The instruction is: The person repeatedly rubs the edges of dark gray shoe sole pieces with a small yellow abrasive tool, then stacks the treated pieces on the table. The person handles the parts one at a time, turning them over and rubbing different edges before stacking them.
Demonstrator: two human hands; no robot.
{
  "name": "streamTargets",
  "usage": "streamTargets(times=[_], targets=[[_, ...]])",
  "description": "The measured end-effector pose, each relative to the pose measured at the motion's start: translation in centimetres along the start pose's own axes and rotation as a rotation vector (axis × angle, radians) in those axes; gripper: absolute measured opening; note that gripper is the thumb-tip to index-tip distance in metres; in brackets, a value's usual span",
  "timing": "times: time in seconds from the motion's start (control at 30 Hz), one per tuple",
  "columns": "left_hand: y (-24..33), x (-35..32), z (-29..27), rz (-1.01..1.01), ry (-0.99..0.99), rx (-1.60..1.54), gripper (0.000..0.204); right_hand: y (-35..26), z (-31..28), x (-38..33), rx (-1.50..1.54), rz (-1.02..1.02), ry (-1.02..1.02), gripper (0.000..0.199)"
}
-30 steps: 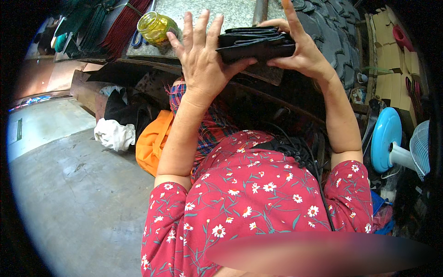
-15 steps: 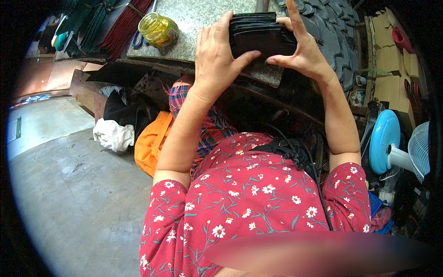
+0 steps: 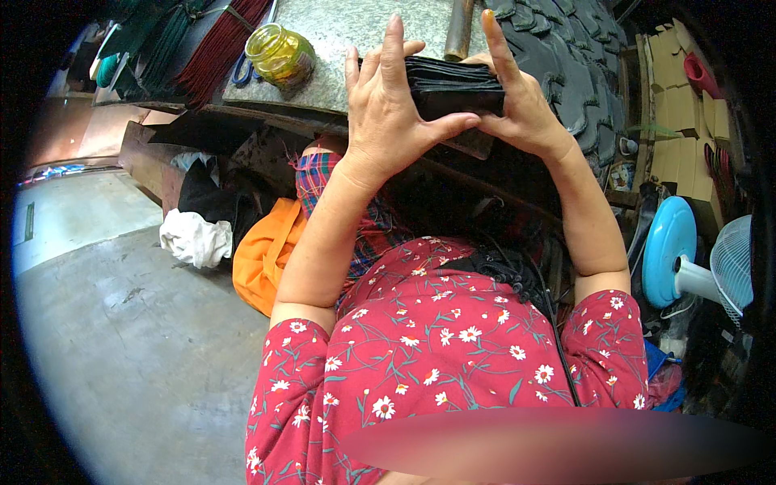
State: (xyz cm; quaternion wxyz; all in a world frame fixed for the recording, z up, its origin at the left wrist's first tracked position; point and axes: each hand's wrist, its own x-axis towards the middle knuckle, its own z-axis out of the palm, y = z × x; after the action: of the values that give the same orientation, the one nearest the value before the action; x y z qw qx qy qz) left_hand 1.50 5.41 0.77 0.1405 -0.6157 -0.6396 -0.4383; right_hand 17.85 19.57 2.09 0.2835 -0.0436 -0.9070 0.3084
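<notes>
Between my two hands I hold a stack of thin black flat pieces (image 3: 457, 95), layered edge to edge above the front of a speckled stone slab (image 3: 360, 28). My left hand (image 3: 384, 113) presses its left end, thumb across the near side and index finger pointing up. Closed on the right end is my right hand (image 3: 521, 109), its index finger raised too, with a yellowish-orange fingertip. The thumbs nearly meet below the stack. Just behind it a round metal bar (image 3: 460, 31) rests on the slab. What the pieces are made of I cannot tell.
An open glass jar (image 3: 281, 58) with yellow contents stands on the slab's left, beside a blue-handled tool (image 3: 242, 71). Dark red cords (image 3: 214, 61) and green cords (image 3: 166, 56) lie further left. Overlapping black pieces (image 3: 566, 73) cover the right. A blue-and-white fan (image 3: 672, 250) stands lower right.
The stack has tipped and come slightly lower, showing more layered edges. My left index finger has lifted, and my thumbs have moved closer together.
</notes>
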Motion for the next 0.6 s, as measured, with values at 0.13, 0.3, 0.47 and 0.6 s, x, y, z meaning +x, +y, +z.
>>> streamTargets(times=[0.13,0.3,0.47,0.6], targets=[[0.8,0.3,-3.7,0.034,0.223,-0.141,0.089,1.1,0.9,-0.3,-0.023,0.098,0.048,0.117],[-0.4,1.8,-15.4,0.281,0.347,0.338,0.062,2.6,1.1,-0.7,-0.056,0.058,0.064,0.115],[-4.5,3.0,-15.3,0.194,-0.218,0.445,0.060,3.0,0.4,-1.0,-0.147,0.027,0.077,0.117],[-5.3,1.7,-14.8,0.152,-0.323,0.472,0.058,2.1,0.6,-0.4,-0.173,-0.047,0.130,0.116]])
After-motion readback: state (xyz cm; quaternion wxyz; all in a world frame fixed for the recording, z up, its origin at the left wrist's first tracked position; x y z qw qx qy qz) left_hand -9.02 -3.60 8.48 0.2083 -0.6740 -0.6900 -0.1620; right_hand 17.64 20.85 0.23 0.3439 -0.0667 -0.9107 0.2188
